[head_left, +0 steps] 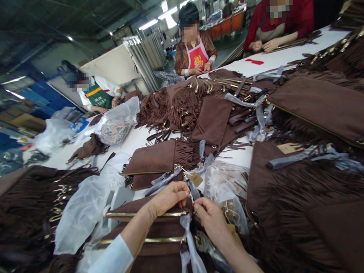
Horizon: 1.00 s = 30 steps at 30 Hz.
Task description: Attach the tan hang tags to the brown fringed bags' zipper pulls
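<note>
Both hands meet over a stack of brown zippered bags [157, 258] at the bottom centre. My left hand [171, 196] is closed, its fingertips pinching a thin white string [191, 196]. My right hand [209, 217] pinches the lower part of the same string, just to the right. Beneath the hands are the gold zipper ends and a strap wrapped in pale plastic [191, 242]. A tan tag [196, 179] lies just beyond my fingertips, beside a brown fringed bag [154, 158].
Clear plastic bags holding tags [228, 182] lie to the right of my hands. Fringed bags [293, 204] cover the right side, with more piled ahead. White plastic [83, 213] and fringed bags lie left. Three people work across the white table [242, 67].
</note>
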Available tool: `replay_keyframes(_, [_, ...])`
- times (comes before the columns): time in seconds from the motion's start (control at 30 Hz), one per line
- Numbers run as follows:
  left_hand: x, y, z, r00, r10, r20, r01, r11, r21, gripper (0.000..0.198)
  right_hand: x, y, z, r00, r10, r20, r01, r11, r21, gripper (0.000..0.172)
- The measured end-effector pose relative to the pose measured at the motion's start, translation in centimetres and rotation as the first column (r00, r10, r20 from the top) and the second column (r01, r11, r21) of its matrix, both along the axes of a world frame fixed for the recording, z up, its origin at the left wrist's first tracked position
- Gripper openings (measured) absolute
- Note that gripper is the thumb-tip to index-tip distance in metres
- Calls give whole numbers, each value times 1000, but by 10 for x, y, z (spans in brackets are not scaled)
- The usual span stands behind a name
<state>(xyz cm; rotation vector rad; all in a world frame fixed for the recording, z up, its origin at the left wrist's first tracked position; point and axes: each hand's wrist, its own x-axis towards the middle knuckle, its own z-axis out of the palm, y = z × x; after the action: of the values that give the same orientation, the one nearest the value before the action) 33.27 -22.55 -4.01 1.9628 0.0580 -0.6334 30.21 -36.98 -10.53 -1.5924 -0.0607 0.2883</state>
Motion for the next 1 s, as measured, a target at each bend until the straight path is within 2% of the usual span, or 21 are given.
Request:
replay_keyframes(0.1, [-2,-4,0,997,14,-73,-18,998,-52,30,0,-2,-1,996,-23,-85,29,997,68,21])
replay_keyframes(0.2, [-2,-9,-2,992,41,-118,-46,998,-44,26,0,-2,-2,995,-9,-103,17,997,79,23])
replay_keyframes(0.43, [1,-14,-11,992,109,-70,-107,993,43,17,-2,2,-9,995,-53,-88,61,994,90,22])
replay_keyframes(0.7, [-1,-14,-12,991,111,-71,-107,993,57,17,-3,2,-8,990,-54,-130,68,992,104,24])
replay_keyframes(1.0, [-2,-10,-20,992,112,-66,-109,993,48,16,-4,3,-6,987,-76,-141,91,991,99,25])
